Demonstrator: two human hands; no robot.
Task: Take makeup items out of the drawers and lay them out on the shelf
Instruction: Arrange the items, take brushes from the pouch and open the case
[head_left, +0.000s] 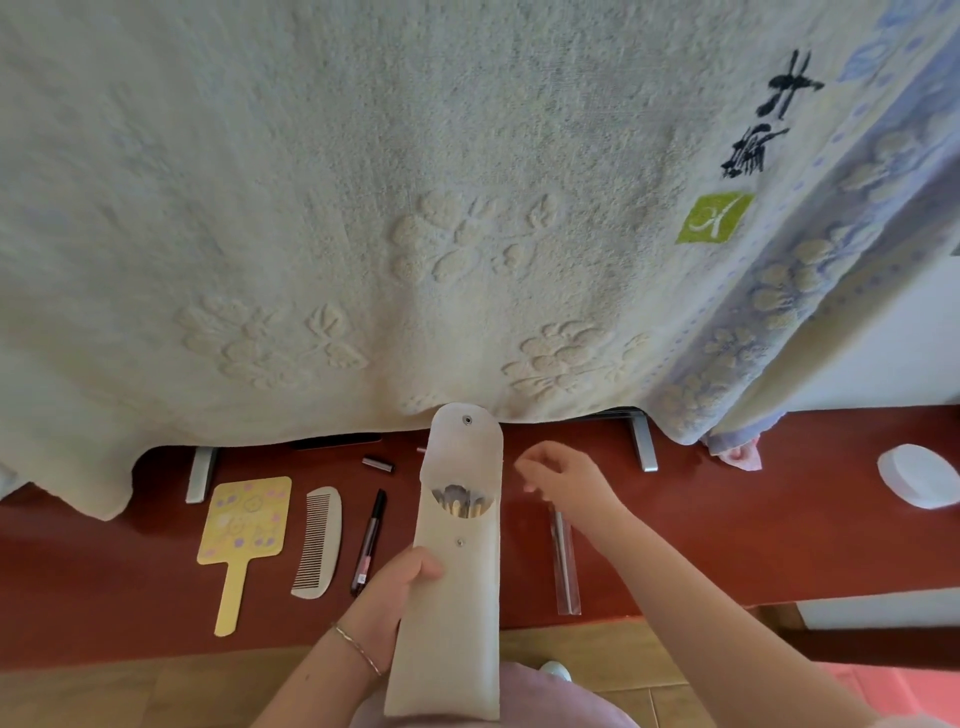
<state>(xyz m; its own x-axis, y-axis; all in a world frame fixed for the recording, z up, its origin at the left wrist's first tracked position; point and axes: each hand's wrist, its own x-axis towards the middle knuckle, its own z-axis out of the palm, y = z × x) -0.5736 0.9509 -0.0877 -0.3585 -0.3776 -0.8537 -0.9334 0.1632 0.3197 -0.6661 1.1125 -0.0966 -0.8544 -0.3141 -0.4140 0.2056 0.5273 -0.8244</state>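
My left hand (395, 592) grips a long cream brush pouch (452, 597) held upright over the red shelf (727, 545); its flap is open and several brush tips (462, 501) show inside. My right hand (566, 480) hovers just right of the pouch mouth, fingers apart, holding nothing. Laid out on the shelf are a yellow hand mirror (244, 525), a white comb (318, 540), a black pen-like liner (369, 540), a small dark tube (377, 464) and a clear-sleeved slim tool (563, 561).
A big cream towel (363, 208) hangs over the back of the shelf, hiding what is behind it, with metal stand feet (643, 441) below. A white round lid (919, 475) sits at far right. The shelf's front edge runs above a tiled floor (597, 654).
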